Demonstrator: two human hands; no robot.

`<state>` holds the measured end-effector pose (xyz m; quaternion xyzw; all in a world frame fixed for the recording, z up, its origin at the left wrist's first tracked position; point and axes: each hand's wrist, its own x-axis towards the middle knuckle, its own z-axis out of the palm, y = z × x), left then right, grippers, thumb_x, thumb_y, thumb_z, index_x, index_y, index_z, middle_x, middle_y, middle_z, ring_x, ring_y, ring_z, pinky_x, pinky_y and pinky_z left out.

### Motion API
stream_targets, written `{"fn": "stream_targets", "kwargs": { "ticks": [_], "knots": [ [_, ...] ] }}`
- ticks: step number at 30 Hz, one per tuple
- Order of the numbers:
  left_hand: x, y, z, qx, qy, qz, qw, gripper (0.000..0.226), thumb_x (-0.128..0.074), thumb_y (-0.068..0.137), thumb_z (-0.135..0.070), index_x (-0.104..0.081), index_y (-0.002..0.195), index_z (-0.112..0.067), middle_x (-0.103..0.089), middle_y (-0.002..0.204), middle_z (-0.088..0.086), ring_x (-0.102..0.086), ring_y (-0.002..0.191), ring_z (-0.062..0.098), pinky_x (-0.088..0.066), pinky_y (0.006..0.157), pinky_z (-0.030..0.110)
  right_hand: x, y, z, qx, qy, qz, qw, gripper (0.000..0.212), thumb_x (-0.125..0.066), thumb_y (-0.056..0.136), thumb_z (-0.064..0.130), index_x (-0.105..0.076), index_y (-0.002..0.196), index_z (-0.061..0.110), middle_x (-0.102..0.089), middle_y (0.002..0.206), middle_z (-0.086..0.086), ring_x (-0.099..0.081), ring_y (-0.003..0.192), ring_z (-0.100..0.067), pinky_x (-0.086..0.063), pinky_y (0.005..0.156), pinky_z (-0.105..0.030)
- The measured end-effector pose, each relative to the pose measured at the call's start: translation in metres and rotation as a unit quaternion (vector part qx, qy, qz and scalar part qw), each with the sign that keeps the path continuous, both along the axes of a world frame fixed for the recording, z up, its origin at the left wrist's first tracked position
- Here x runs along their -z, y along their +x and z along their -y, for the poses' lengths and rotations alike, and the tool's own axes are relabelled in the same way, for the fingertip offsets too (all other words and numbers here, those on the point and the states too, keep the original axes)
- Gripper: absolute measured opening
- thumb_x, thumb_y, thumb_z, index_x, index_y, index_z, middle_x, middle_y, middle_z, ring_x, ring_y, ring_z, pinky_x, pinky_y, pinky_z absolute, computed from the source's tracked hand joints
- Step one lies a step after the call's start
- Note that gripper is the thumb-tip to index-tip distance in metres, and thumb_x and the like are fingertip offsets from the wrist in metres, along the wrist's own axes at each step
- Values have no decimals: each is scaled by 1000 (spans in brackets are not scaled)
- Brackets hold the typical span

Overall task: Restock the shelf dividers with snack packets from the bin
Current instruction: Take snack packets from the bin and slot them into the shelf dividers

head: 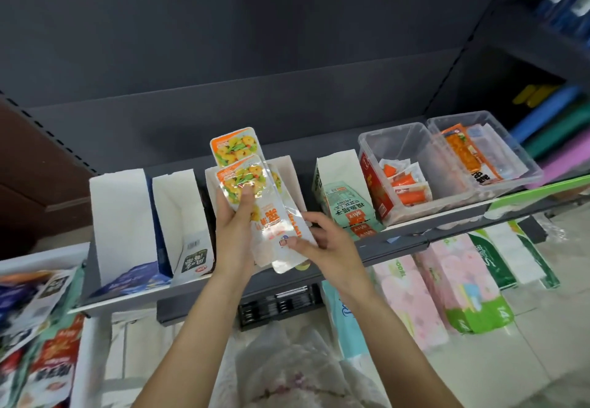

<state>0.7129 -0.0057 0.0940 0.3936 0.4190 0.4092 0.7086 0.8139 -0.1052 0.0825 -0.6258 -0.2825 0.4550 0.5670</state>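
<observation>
My left hand (234, 228) grips a stack of white and orange snack packets (245, 180) printed with yellow and green food, thumb across the front. They are held upright over the middle white cardboard divider (287, 168) on the grey shelf (287, 280). My right hand (322, 241) pinches the lower edge of the front packet (289, 248), which leans out to the right. The bin (41, 327) of mixed snack packets stands at the lower left.
Two white dividers (118, 216) stand on the left, one holding a dark packet (194, 260). A divider with green packets (344, 206) and two clear plastic tubs (415, 164) of orange snacks stand on the right. Tissue packs (447, 296) lie below the shelf.
</observation>
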Motion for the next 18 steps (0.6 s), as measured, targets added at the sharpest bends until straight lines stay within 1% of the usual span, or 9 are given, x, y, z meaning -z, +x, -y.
{"fn": "stream_targets", "kwargs": {
  "ticks": [3,5,7,9,11,12,15,17,18],
  "knots": [
    [2,-13,6,-26,-24,31,999,42,-50,96,-26,-41,137,-27,-64,123,-2,-66,105,19,-55,84,42,0,-4,5,3,7,-72,997,28,-70,81,6,-67,106,19,-73,99,6,-68,94,-13,-55,80,-28],
    [4,-22,11,-45,-34,39,998,37,-49,97,-24,-43,133,-28,-66,118,-4,-67,103,16,-56,83,39,5,-8,7,27,10,-161,987,25,-70,77,14,-70,102,17,-73,100,2,-67,95,-15,-52,84,-33],
    [7,-30,16,-63,-47,29,996,35,-48,98,-25,-43,132,-32,-66,116,-7,-66,103,15,-55,83,37,9,-11,9,77,1,-247,966,26,-69,72,21,-72,97,15,-73,99,-3,-67,94,-19,-52,83,-37],
    [11,-37,21,-73,-52,7,996,38,-49,98,-26,-41,134,-32,-65,118,-6,-66,103,14,-56,80,34,10,-10,10,136,-17,-246,959,20,-69,75,20,-71,94,14,-74,93,-2,-68,92,-19,-55,79,-35],
    [12,-45,22,-80,-42,-16,996,37,-50,97,-25,-44,133,-30,-67,114,-7,-68,98,12,-56,77,33,6,-3,12,182,-4,-189,965,8,-65,84,17,-69,91,17,-74,87,4,-69,87,-13,-55,70,-26],
    [12,-50,21,-86,-40,-28,995,35,-51,97,-25,-46,132,-30,-68,111,-7,-69,95,11,-56,75,33,2,3,12,196,10,-139,971,7,-62,88,17,-68,91,18,-74,85,7,-69,85,-9,-55,68,-23],
    [11,-66,11,-90,-32,-83,992,31,-53,96,-28,-51,127,-31,-69,110,-5,-69,94,15,-58,77,38,-11,28,11,162,40,98,981,11,-54,95,21,-63,101,21,-69,92,14,-66,88,2,-52,72,-16],
    [10,-73,4,-79,-18,-124,989,35,-54,95,-33,-50,130,-31,-68,114,-2,-69,94,18,-57,79,43,-16,38,3,115,40,241,963,14,-48,98,22,-59,107,19,-67,96,10,-63,86,4,-49,67,-10],
    [9,-74,1,-72,-10,-135,988,36,-54,94,-34,-50,129,-30,-68,114,-1,-70,93,18,-57,79,45,-16,42,-5,98,26,312,945,18,-46,99,24,-58,110,18,-66,96,6,-63,84,1,-47,64,-10]
  ]
}}
